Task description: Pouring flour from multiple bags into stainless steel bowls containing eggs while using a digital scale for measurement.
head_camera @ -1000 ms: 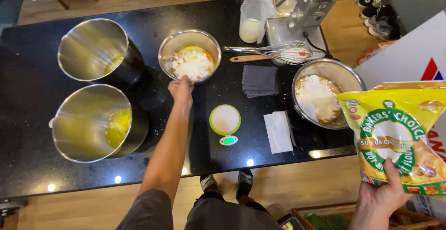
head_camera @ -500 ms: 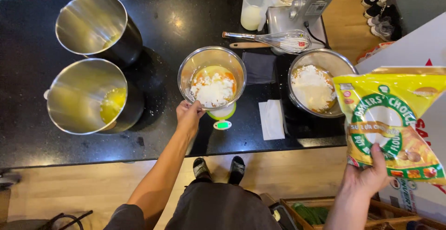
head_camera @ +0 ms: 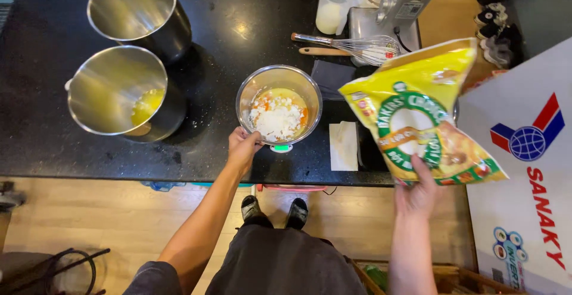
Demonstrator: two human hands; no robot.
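Black counter (head_camera: pixel 250 27), left hand (head_camera: pixel 243 147) still gripping bowl (head_camera: pixel 279 104), now on scale, right hand (head_camera: pixel 419 191) raising yellow bag (head_camera: pixel 417 113)

two steel pots (head_camera: pixel 125 95), whisk (head_camera: pixel 357 46), white napkin (head_camera: pixel 344 146), milk jug (head_camera: pixel 331 4)

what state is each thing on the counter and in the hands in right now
bowl: holds yolks and white powder, gripped at rim by left hand
bag: yellow, open, tilted, held by right hand
near pot: upright, yellow liquid inside
far pot: upright, looks empty
whisk: lying flat
jug: part-filled, white liquid
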